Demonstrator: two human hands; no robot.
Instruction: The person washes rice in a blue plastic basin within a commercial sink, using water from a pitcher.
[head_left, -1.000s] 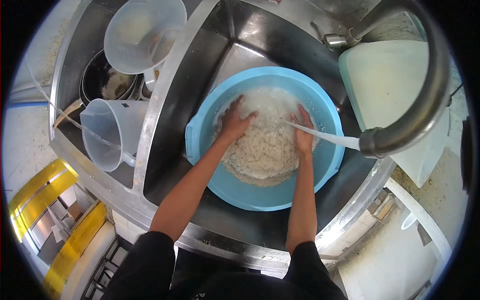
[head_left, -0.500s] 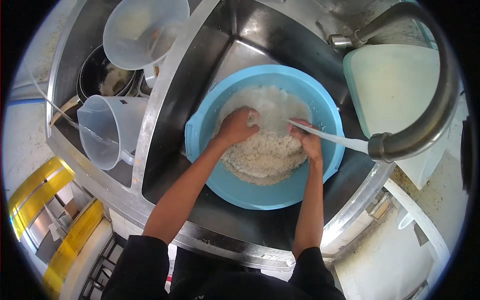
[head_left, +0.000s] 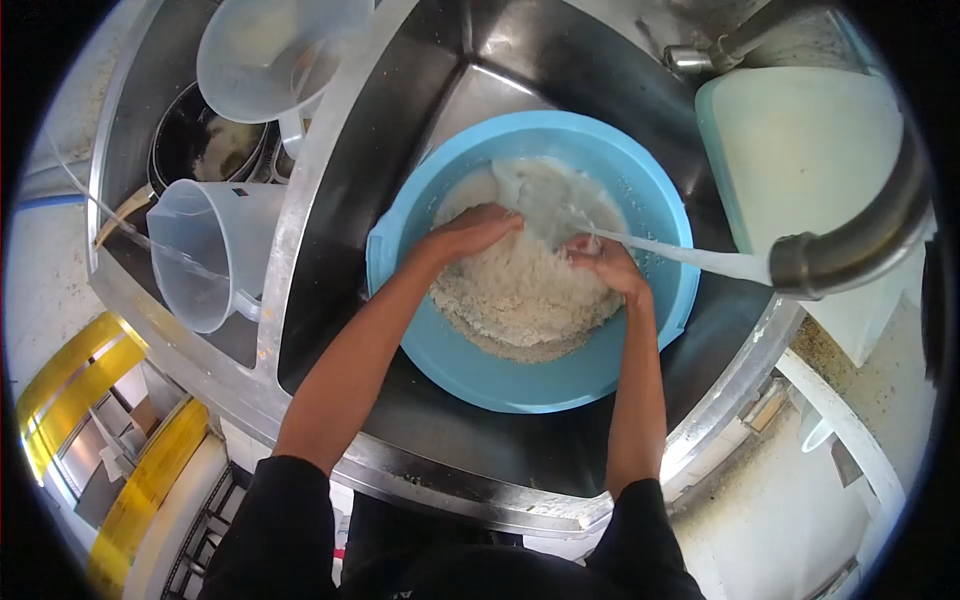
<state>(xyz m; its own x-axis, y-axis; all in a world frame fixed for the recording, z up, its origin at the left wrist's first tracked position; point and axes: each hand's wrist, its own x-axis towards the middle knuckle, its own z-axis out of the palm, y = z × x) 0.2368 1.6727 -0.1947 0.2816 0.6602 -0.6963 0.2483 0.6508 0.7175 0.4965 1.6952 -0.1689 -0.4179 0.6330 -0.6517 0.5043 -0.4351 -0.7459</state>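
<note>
A light-blue plastic basin (head_left: 540,390) holds a mound of rice (head_left: 530,315) with cloudy water (head_left: 555,190) pooled at its far side. My left hand (head_left: 478,231) is over the left of the rice, its fingers stretched out toward the middle. Opposite it, my right hand (head_left: 606,262) touches the rice with loosely bent fingers apart, right by the water stream (head_left: 690,256). That stream runs from the metal faucet (head_left: 800,265) into the basin. Between the two hands the grains look blurred, and some fingertips are hidden in rice or water.
The basin stands in a steel sink (head_left: 400,130). In the left sink section are a clear measuring jug (head_left: 195,270) with water running into it, another translucent jug (head_left: 250,50) and a dark pot (head_left: 180,150). A translucent container (head_left: 800,160) stands at the right.
My left hand has straightened from a curled shape, and my right hand has shifted slightly inward. More cloudy water shows at the far side of the rice. The view has shifted slightly.
</note>
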